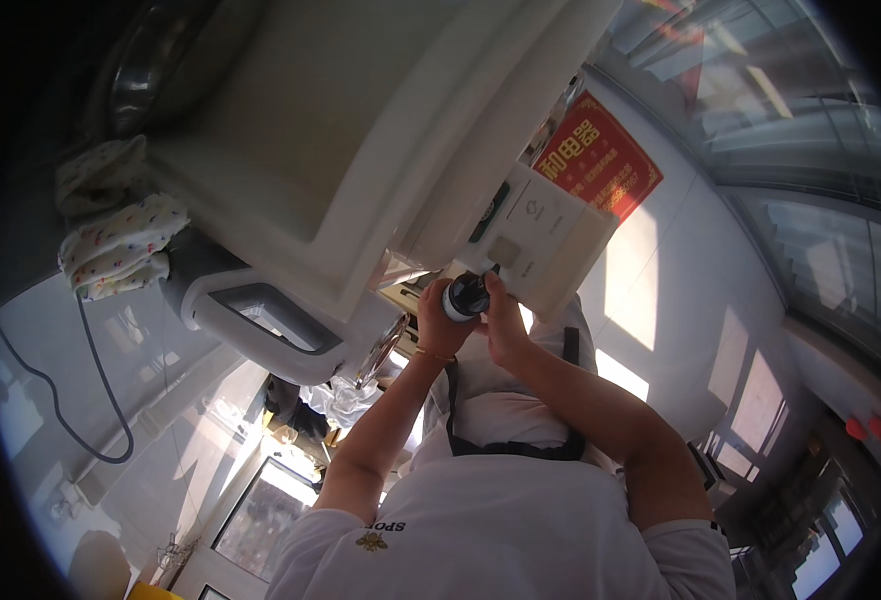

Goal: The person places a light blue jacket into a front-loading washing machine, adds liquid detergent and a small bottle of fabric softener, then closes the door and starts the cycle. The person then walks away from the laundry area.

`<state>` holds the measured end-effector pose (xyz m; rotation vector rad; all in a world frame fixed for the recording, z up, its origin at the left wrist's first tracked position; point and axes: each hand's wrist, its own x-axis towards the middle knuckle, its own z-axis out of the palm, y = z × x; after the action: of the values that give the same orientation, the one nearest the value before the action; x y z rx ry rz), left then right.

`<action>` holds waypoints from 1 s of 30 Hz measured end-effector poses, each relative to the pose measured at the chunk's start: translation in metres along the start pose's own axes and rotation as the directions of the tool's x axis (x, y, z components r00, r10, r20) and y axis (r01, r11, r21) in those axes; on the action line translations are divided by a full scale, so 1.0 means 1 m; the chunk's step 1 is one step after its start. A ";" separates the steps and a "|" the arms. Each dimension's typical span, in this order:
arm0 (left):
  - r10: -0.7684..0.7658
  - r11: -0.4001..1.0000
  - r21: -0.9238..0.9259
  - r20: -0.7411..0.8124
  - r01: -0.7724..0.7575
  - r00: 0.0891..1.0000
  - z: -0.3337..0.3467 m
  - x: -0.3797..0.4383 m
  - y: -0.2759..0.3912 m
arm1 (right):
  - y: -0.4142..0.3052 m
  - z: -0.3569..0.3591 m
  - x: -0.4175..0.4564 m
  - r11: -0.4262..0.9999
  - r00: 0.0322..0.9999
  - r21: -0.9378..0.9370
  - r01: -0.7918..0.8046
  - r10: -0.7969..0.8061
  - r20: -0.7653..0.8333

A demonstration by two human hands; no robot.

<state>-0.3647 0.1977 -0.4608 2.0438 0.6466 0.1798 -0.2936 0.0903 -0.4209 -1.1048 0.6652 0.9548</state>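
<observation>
A small dark bottle or jar [467, 295] with a shiny black top and a pale band is held at chest height, in the middle of the view. My left hand [439, 322], with a thin bracelet at the wrist, wraps around its left side. From the right, my right hand [506, 322] grips it, the thumb upright against a narrow dark part at its top. Just beyond the fingers is a white panel [560, 240] with a beige square button and printed writing. The underside of the bottle is hidden.
A large white basin-like fixture [380, 187] fills the upper left. Below it is a white and grey appliance [260, 322] with a framed window. A patterned cloth [122, 247] and grey cord [122, 442] lie left. A red sign [598, 161] stands beyond the panel.
</observation>
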 end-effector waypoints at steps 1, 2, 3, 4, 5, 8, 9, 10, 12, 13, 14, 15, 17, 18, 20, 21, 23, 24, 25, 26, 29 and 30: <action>0.016 1.000 0.004 0.000 -0.016 1.000 -0.001 0.001 0.000 | -0.001 0.001 -0.001 1.000 1.000 0.005 -0.002 0.002 0.006; 0.032 0.999 0.009 0.001 -0.032 0.999 -0.002 0.002 -0.001 | -0.001 0.003 -0.002 1.000 1.000 0.010 -0.004 0.004 0.011; 0.049 0.999 0.011 0.000 -0.049 0.999 -0.002 0.004 0.000 | 0.000 0.002 -0.003 1.000 1.000 -0.006 -0.016 0.016 0.015; 0.030 1.000 0.007 0.030 -0.030 0.999 -0.002 0.006 0.000 | 0.002 0.002 -0.005 0.999 0.999 -0.021 -0.027 0.028 0.019; 0.012 1.000 0.005 0.059 -0.012 0.998 -0.003 0.008 0.000 | 0.002 0.001 -0.005 0.999 0.999 -0.036 -0.039 0.040 0.022; 0.006 1.000 0.012 0.060 -0.006 0.998 0.000 0.009 -0.001 | 0.002 -0.001 -0.001 0.997 0.998 -0.022 -0.069 0.069 0.013; 0.010 1.000 0.016 0.049 -0.011 0.999 0.001 0.007 0.000 | 0.003 -0.001 0.000 0.998 0.998 -0.011 -0.062 0.062 0.004; 0.006 1.000 0.013 0.047 -0.007 0.999 0.001 0.006 0.001 | 0.004 -0.002 0.001 0.998 0.998 -0.001 -0.055 0.055 -0.005; -0.001 1.000 0.008 0.040 0.001 0.999 -0.001 0.006 0.003 | 0.008 -0.006 0.006 0.999 0.999 0.008 -0.044 0.044 0.006; -0.006 1.000 0.019 0.038 0.006 0.999 -0.002 0.005 0.003 | 0.014 -0.010 0.011 0.999 0.999 0.009 -0.042 0.041 0.026; -0.012 0.999 0.030 0.037 0.011 0.999 -0.002 0.005 0.003 | 0.019 -0.014 0.016 0.999 0.998 0.011 -0.039 0.038 0.046; -0.017 0.999 0.040 0.035 0.016 0.999 -0.002 0.005 0.001 | 0.017 -0.010 0.014 0.999 0.999 0.028 -0.025 0.024 0.031; -0.077 0.997 -0.020 0.038 0.078 0.996 -0.005 0.005 0.007 | 0.003 0.003 0.003 0.998 1.000 0.057 0.001 -0.001 -0.004; -0.105 0.993 -0.049 0.040 0.107 0.994 -0.006 0.005 0.010 | 0.002 0.004 0.002 0.999 1.000 0.051 0.015 -0.014 -0.011; -0.076 0.996 -0.044 0.038 0.078 0.996 -0.007 0.008 0.008 | 0.002 0.007 0.000 0.998 0.999 0.038 0.042 -0.041 -0.025; -0.060 0.997 -0.043 0.035 0.062 0.998 -0.007 0.009 0.008 | 0.002 0.006 -0.001 0.999 1.000 0.039 0.022 -0.021 -0.001; -0.070 0.997 -0.033 0.062 0.072 0.996 -0.007 0.010 0.004 | 0.002 0.006 -0.004 0.999 0.999 0.040 -0.018 0.016 0.046; -0.074 0.997 -0.028 0.077 0.077 0.994 -0.006 0.010 0.005 | 0.003 0.007 -0.004 0.997 0.999 0.071 -0.014 0.011 0.049; -0.087 0.995 -0.046 0.074 0.090 0.993 -0.006 0.010 0.005 | 0.004 0.008 -0.004 0.995 0.999 0.103 -0.010 0.004 0.052; -0.099 0.993 -0.064 0.072 0.104 0.992 -0.005 0.010 0.006 | 0.005 0.009 -0.003 0.991 0.998 0.134 -0.005 -0.002 0.055; -0.101 0.991 -0.079 0.067 0.106 0.993 -0.003 0.011 0.006 | 0.004 0.011 -0.004 0.988 0.999 0.157 0.001 -0.009 0.046; -0.098 0.992 -0.075 0.063 0.103 0.993 -0.003 0.010 0.007 | 0.006 0.009 -0.002 0.988 1.000 0.154 0.005 -0.006 0.006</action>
<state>-0.3544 0.2024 -0.4547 1.9291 0.6932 0.0840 -0.2998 0.0990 -0.4187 -0.9661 0.7177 0.8871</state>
